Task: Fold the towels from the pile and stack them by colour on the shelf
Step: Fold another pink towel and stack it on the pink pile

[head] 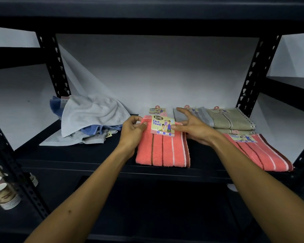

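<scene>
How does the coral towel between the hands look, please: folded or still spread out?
Folded: the coral towel lies as a compact rectangle, stripes aligned, card label on top.

bg: white wall [156, 71] | dark metal rack uprights [258, 74] | paper cup stacks [2, 192] lower left | dim light

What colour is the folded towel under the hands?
Coral pink folded towel, with dark brown and white stripes running lengthwise; the head view shows it clearly.

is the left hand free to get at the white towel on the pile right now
Probably not yet: the left hand pinches the coral towel's corner. Once it lets go, the white towel lies uncovered on top of the pile, with nothing between.
</scene>
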`<action>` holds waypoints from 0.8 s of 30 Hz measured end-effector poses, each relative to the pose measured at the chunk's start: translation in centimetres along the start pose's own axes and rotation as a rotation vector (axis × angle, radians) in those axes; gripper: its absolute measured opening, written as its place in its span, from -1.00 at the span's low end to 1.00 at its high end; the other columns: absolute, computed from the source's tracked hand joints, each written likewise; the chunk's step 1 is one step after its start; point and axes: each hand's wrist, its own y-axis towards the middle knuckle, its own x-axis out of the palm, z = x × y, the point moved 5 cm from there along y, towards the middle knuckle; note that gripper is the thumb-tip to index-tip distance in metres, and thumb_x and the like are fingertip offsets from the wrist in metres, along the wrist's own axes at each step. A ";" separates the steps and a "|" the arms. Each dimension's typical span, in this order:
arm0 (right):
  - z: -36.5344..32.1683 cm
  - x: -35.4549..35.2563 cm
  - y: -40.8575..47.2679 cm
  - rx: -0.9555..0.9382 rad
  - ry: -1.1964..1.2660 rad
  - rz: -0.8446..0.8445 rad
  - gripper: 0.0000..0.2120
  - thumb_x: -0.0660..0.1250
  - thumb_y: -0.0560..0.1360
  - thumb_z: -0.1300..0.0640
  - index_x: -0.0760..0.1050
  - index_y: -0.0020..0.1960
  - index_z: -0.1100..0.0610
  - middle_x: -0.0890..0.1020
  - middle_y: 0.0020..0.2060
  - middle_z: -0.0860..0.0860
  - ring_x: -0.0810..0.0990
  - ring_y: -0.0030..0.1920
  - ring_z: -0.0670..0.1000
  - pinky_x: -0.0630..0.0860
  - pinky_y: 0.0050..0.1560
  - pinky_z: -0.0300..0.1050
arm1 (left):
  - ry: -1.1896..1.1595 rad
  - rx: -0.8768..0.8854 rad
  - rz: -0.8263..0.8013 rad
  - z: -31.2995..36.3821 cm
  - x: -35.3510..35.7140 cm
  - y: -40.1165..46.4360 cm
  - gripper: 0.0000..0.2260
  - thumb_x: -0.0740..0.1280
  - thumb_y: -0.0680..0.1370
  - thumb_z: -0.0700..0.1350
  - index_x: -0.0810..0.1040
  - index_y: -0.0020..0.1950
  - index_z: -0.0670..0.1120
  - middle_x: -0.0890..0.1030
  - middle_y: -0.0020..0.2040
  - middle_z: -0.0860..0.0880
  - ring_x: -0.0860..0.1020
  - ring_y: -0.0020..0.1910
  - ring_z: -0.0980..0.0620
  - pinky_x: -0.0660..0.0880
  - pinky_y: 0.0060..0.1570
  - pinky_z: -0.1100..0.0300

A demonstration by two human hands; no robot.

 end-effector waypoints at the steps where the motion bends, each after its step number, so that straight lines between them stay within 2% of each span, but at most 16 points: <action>1: 0.0 -0.1 0.2 0.018 0.066 0.009 -0.20 0.53 0.35 0.20 0.22 0.43 -0.18 0.59 0.16 0.19 0.66 0.10 0.17 0.57 0.16 0.20 | -0.008 -0.008 0.020 -0.2 0.0 0.2 -0.96 0.34 0.59 -0.20 0.48 0.00 -0.11 0.70 -0.24 -0.08 0.68 -0.27 -0.02 0.60 -0.34 0.13; 3: 0.3 -0.5 0.7 0.037 0.055 0.125 -0.28 0.48 0.38 0.37 0.28 0.40 -0.04 0.58 0.11 0.23 0.67 0.04 0.19 0.62 0.05 0.18 | 0.010 -0.034 0.050 -0.8 0.0 0.6 -0.92 0.35 0.59 -0.18 0.49 0.05 -0.14 0.68 -0.24 -0.06 0.66 -0.30 0.02 0.57 -0.35 0.17; 6: 1.4 -0.4 1.3 0.071 -0.097 0.304 -0.38 0.48 0.39 0.40 0.32 0.36 0.12 0.57 0.04 0.15 0.65 -0.06 0.09 0.65 -0.13 0.00 | 0.115 -0.141 0.016 -2.3 0.0 1.1 -0.76 0.39 0.54 -0.22 0.43 0.16 -0.11 0.60 -0.16 -0.04 0.58 -0.39 0.14 0.47 -0.47 0.27; 8: 2.6 -0.3 1.6 0.096 -0.167 0.376 -0.51 0.49 0.40 0.36 0.39 0.24 0.14 0.56 0.09 0.12 0.63 -0.01 0.08 0.64 -0.10 -0.03 | 0.193 -0.218 -0.048 -3.6 -0.1 1.5 -0.63 0.44 0.50 -0.24 0.38 0.22 -0.07 0.59 -0.09 -0.10 0.61 -0.25 0.05 0.52 -0.37 0.20; 10: 3.2 -0.4 1.6 0.053 -0.198 0.480 -0.67 0.48 0.43 0.33 0.46 0.11 0.13 0.57 0.10 0.11 0.61 -0.06 0.02 0.59 -0.21 -0.16 | 0.251 -0.233 -0.057 -4.2 -0.3 2.1 -0.58 0.47 0.48 -0.22 0.37 0.25 -0.03 0.61 -0.03 -0.12 0.63 -0.13 -0.03 0.57 -0.23 0.12; 13: 3.5 -0.5 1.3 -0.004 -0.363 0.590 -0.78 0.44 0.47 0.29 0.51 0.08 0.16 0.60 0.05 0.10 0.54 -0.17 -0.07 0.41 -0.37 -0.34 | 0.336 -0.185 -0.032 -4.4 -0.4 2.7 -0.59 0.48 0.46 -0.18 0.40 0.23 0.01 0.63 -0.01 -0.14 0.63 -0.13 -0.02 0.56 -0.23 0.14; 16: 3.2 -0.3 1.2 0.002 -0.482 0.556 -0.74 0.44 0.49 0.22 0.51 0.15 0.20 0.61 0.08 0.13 0.54 -0.07 0.00 0.44 -0.27 -0.28 | 0.496 -0.088 -0.005 -4.0 -0.1 2.8 -0.62 0.45 0.47 -0.12 0.43 0.24 -0.01 0.64 -0.05 -0.10 0.61 -0.11 -0.02 0.53 -0.19 0.12; 19: 1.1 0.1 0.7 -0.031 -0.711 0.514 -0.62 0.37 0.54 0.12 0.43 0.31 0.22 0.54 0.21 0.16 0.55 0.13 0.12 0.50 0.03 -0.10 | 0.966 0.155 0.060 -2.1 0.5 2.1 -0.67 0.33 0.52 0.02 0.44 0.27 0.04 0.59 0.05 -0.06 0.57 0.03 -0.09 0.46 -0.11 0.08; 20: 0.2 0.6 0.2 -0.080 -0.770 0.514 -0.61 0.33 0.57 0.09 0.42 0.33 0.23 0.53 0.22 0.17 0.55 0.16 0.14 0.49 0.07 -0.06 | 1.016 0.258 0.055 -1.5 1.0 1.7 -0.69 0.31 0.54 0.03 0.47 0.27 0.04 0.57 0.10 -0.06 0.55 0.07 -0.09 0.47 -0.06 0.06; 22: -0.5 2.1 -0.8 -0.160 -0.815 0.451 -0.64 0.28 0.60 0.05 0.48 0.31 0.22 0.57 0.20 0.14 0.56 0.16 0.13 0.50 0.10 -0.04 | 0.983 0.413 -0.083 -0.9 2.3 0.8 -0.70 0.30 0.56 0.01 0.51 0.27 0.01 0.56 0.17 -0.06 0.53 0.14 -0.05 0.47 0.08 0.04; 24: 0.4 3.8 -1.3 -0.168 -0.876 0.320 -0.73 0.23 0.61 0.02 0.57 0.15 0.17 0.63 0.07 0.09 0.59 0.11 0.14 0.51 0.01 -0.03 | 0.987 0.464 -0.286 -1.6 3.5 -0.1 -0.71 0.28 0.58 0.03 0.54 0.27 -0.03 0.58 0.19 -0.06 0.52 0.18 -0.06 0.46 0.15 0.00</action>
